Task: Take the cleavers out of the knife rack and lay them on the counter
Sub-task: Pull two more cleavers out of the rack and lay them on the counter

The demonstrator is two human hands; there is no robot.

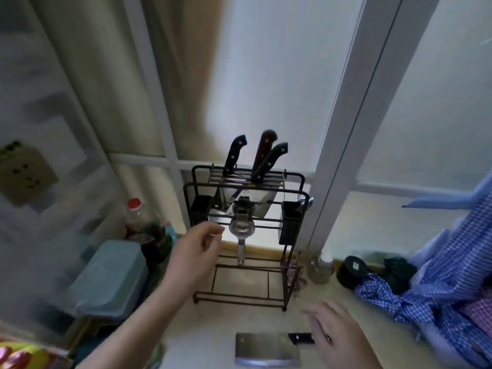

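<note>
One cleaver (266,348) lies flat by our loose, empty right hand (338,334). Three stand in the rack (245,225) above our empty left hand (197,251).

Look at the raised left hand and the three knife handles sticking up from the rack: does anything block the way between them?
Nothing visible does. The left hand is beside the metal squeezer hanging on the rack front; the handles stand clear above.

red-capped bottle (137,217), teal container (111,278), checked cloth (436,283)
</note>
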